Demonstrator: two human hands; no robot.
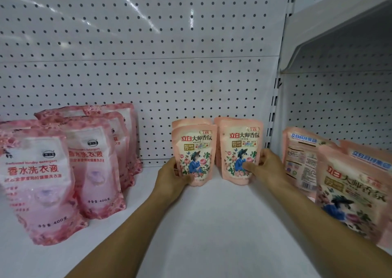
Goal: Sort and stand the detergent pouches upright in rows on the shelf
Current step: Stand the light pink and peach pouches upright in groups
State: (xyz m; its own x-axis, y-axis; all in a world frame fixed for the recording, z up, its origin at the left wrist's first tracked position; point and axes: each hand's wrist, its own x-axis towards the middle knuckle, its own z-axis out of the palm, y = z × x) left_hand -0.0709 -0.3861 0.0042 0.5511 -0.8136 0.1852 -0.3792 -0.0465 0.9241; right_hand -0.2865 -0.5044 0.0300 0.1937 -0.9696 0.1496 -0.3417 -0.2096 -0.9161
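Roughly midway by my read: two short rows of small peach pouches stand upright at the back of the shelf, left hand fingers curled around left front pouch, right hand thumb and fingers clamped on right front pouch. Large pink pouches already stand in rows far left. Loose peach pouches at right lean unsorted, still to place. Open shelf in front and between groups, pegboard wall just behind, upright post near right row

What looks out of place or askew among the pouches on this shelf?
At the right, one peach pouch shows its back label, and the floral pouch in front of it leans. The pouches in both hands stand upright, facing forward.
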